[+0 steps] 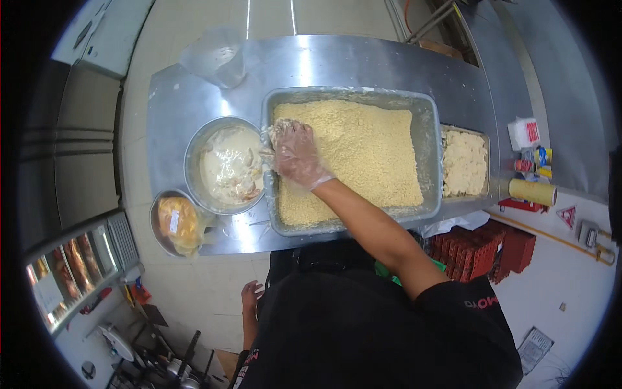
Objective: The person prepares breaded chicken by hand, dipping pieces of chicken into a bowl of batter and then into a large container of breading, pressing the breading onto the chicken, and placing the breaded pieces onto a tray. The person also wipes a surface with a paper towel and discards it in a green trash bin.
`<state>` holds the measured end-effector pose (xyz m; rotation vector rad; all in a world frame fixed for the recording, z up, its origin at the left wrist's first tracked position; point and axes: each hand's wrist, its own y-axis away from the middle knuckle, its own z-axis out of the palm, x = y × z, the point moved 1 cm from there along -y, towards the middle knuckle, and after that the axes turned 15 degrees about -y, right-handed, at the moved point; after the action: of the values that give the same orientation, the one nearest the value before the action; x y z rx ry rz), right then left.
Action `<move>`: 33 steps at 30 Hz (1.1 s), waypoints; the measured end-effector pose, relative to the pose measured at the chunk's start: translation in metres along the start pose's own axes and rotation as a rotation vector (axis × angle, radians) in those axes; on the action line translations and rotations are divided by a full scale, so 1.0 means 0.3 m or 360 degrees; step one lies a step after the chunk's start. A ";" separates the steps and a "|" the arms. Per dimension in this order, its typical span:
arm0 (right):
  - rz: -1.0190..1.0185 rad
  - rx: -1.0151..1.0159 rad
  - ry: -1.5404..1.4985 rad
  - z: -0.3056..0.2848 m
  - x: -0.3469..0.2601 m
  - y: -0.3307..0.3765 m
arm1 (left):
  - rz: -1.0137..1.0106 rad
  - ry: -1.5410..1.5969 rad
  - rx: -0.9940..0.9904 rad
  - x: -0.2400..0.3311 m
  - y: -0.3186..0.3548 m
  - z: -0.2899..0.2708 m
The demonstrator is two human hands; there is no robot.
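Note:
My right hand (297, 155), in a clear plastic glove, is at the left side of a grey tub (435, 155) full of yellow breadcrumbs (353, 152). Its fingers curl closed and are caked with crumbs; what they grip, if anything, is hidden. Just left of the tub, a round metal bowl (189, 165) contains pale, creamy batter (223, 155) with a few lumpy pieces in it. Bare and ungloved, my left hand (251, 295) hangs low beside my body, below the table's edge, its fingers apart.
Breaded pieces fill a metal tray (489, 175) against the tub's right side. A smaller bowl (155, 223) with a bagged orange-yellow food (178, 223) stands at the table's near left corner. A clear plastic container (227, 65) is at the back left. Red crates (463, 253) stand at right.

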<state>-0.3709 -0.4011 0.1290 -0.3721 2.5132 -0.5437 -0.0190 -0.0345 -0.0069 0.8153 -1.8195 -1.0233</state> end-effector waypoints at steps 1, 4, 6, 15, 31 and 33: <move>0.0561 -0.0193 -0.0316 -0.039 0.008 -0.043 | -0.0099 0.0163 0.0033 0.029 0.011 -0.013; 0.0578 0.0073 0.0516 -0.044 0.246 0.078 | -0.0140 0.0278 0.0097 0.124 -0.001 -0.057; 0.1215 0.0065 -0.0117 -0.101 0.318 0.059 | -0.0197 0.0183 0.0020 0.126 -0.011 -0.079; 0.0255 -0.0319 0.0161 -0.055 0.030 0.047 | -0.0150 0.0243 0.0003 0.074 -0.021 -0.070; 0.2217 0.0250 -0.1269 -0.485 0.408 0.063 | 0.0036 0.0091 0.0027 -0.001 -0.027 -0.037; 0.1893 0.0069 -0.0799 -0.421 0.699 0.241 | -0.0083 0.0233 0.0024 0.059 -0.031 -0.045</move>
<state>-0.6235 -0.3759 0.1011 0.8642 1.7864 0.0027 -0.0128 -0.0578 -0.0048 0.9266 -1.6914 -0.9579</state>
